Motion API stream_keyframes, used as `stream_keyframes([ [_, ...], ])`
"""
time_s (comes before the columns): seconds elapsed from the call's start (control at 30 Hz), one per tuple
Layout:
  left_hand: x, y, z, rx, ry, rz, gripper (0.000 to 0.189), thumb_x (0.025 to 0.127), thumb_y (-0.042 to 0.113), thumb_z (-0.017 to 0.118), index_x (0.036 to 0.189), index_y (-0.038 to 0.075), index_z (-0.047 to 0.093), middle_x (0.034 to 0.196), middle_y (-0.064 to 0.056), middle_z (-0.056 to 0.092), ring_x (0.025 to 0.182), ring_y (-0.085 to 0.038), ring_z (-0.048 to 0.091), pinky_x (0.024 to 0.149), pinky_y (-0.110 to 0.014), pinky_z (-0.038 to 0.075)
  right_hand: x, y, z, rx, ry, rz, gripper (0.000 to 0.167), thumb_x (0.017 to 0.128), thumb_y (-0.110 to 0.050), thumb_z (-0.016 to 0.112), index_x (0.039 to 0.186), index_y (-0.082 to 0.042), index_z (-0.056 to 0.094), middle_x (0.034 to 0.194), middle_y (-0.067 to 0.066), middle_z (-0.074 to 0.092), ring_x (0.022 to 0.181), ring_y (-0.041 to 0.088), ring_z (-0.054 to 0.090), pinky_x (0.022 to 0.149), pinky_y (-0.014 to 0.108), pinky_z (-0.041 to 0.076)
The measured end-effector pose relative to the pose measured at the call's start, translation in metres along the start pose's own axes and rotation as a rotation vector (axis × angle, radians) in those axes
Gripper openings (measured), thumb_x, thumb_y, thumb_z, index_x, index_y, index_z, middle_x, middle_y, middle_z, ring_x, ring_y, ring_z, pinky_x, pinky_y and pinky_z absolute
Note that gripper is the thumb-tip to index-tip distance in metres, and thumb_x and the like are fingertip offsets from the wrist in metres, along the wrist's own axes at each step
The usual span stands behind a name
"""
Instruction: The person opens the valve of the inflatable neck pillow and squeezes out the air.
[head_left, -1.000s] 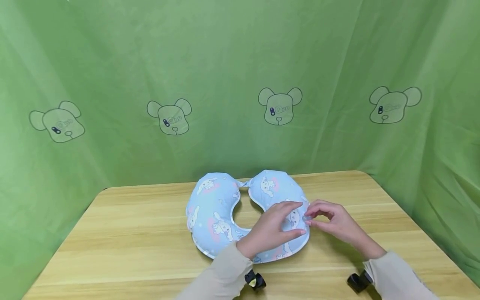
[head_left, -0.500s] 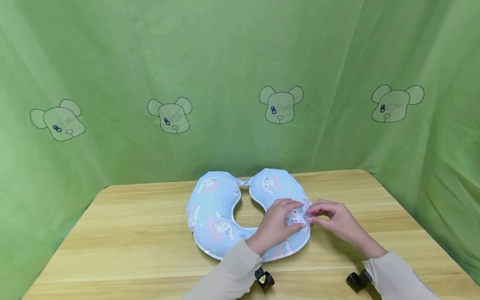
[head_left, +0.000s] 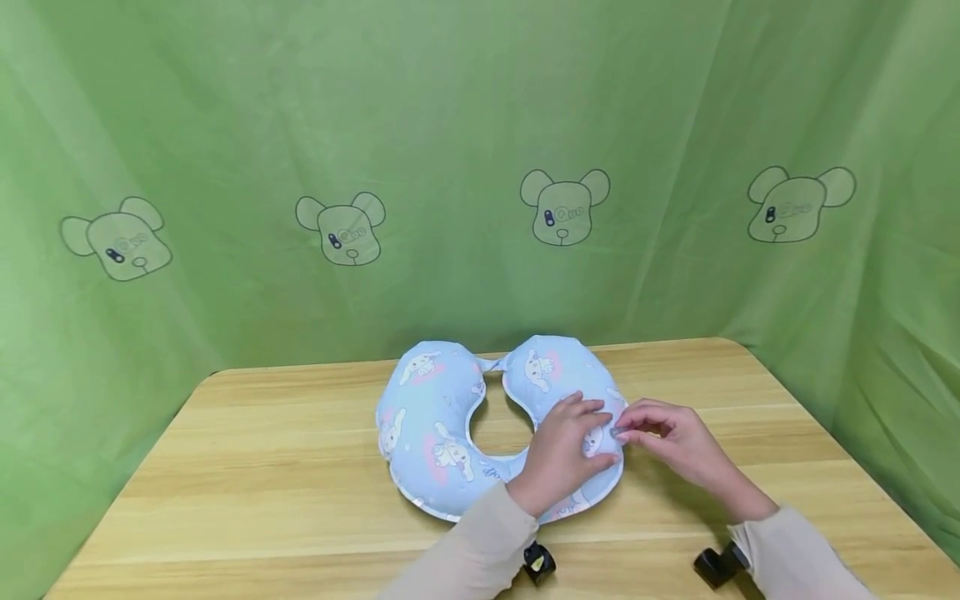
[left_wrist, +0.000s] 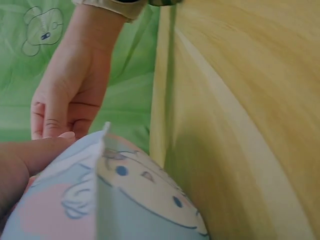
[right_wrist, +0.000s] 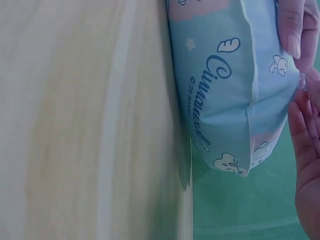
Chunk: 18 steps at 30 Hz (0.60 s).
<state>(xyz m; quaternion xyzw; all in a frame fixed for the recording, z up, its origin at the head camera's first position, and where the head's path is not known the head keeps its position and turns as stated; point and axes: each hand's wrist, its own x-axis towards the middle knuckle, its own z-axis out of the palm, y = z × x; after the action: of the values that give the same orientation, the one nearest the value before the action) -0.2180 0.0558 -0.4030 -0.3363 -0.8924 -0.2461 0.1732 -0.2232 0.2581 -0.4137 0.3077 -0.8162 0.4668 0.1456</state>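
Note:
A light-blue inflatable neck pillow (head_left: pixel 427 450) with a white cartoon puppy print lies on the wooden table, its gap facing away. My left hand (head_left: pixel 558 454) rests on the pillow's right arm, thumb and fingers spread around a printed puppy. At the outer right side, my right hand (head_left: pixel 671 437) pinches a small clear air valve (right_wrist: pixel 302 81) between thumb and index finger. In the right wrist view, the left thumb (right_wrist: pixel 292 35) lies just above the valve. The left wrist view shows the right hand (left_wrist: pixel 70 90) beyond the pillow's seam, its fingertips partly hidden.
The wooden table (head_left: pixel 262 467) extends around the pillow. A green curtain (head_left: pixel 450 125) with bear-head outlines hangs behind and at both sides. Black wrist devices (head_left: pixel 718 567) are strapped below the sleeves.
My left hand has shifted slightly right and settled onto the pillow, its fingers spreading more. The right hand stays at the valve. The pillow has shifted marginally right in view.

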Motion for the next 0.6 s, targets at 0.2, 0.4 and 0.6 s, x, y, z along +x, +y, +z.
stream_keyframes([
  [0.2, -0.0013, -0.0007, 0.0046, 0.079, 0.065, 0.025, 0.046, 0.075, 0.038, 0.078, 0.114, 0.015, 0.068, 0.118, 0.004, 0.064, 0.113, -0.013, 0.056, 0.102, -0.021, 0.038, -0.0008, -0.0022, 0.0018, 0.02, -0.005, 0.013, 0.02, 0.078, 0.006, 0.069, 0.094, -0.006, 0.071, 0.092, 0.003, 0.069, 0.082, 0.006, 0.062, 0.066, 0.02, 0.052],
  [0.4, -0.0007, -0.0003, 0.0037, 0.042, 0.057, -0.007, 0.037, 0.076, 0.034, 0.076, 0.109, 0.016, 0.071, 0.108, 0.007, 0.069, 0.1, -0.007, 0.059, 0.089, -0.014, 0.043, 0.0001, -0.0046, 0.0036, 0.0, -0.014, -0.01, 0.02, 0.078, 0.007, 0.069, 0.094, -0.004, 0.071, 0.091, 0.006, 0.069, 0.081, 0.005, 0.061, 0.063, 0.018, 0.051],
  [0.6, 0.0001, 0.0, 0.0055, 0.057, 0.057, -0.015, 0.031, 0.076, 0.035, 0.075, 0.102, 0.02, 0.074, 0.096, 0.009, 0.071, 0.086, -0.005, 0.059, 0.077, -0.012, 0.044, -0.0003, -0.0054, 0.0051, -0.002, -0.019, -0.001, 0.02, 0.078, 0.009, 0.069, 0.094, -0.003, 0.071, 0.091, 0.006, 0.069, 0.082, 0.004, 0.061, 0.065, 0.018, 0.051],
])
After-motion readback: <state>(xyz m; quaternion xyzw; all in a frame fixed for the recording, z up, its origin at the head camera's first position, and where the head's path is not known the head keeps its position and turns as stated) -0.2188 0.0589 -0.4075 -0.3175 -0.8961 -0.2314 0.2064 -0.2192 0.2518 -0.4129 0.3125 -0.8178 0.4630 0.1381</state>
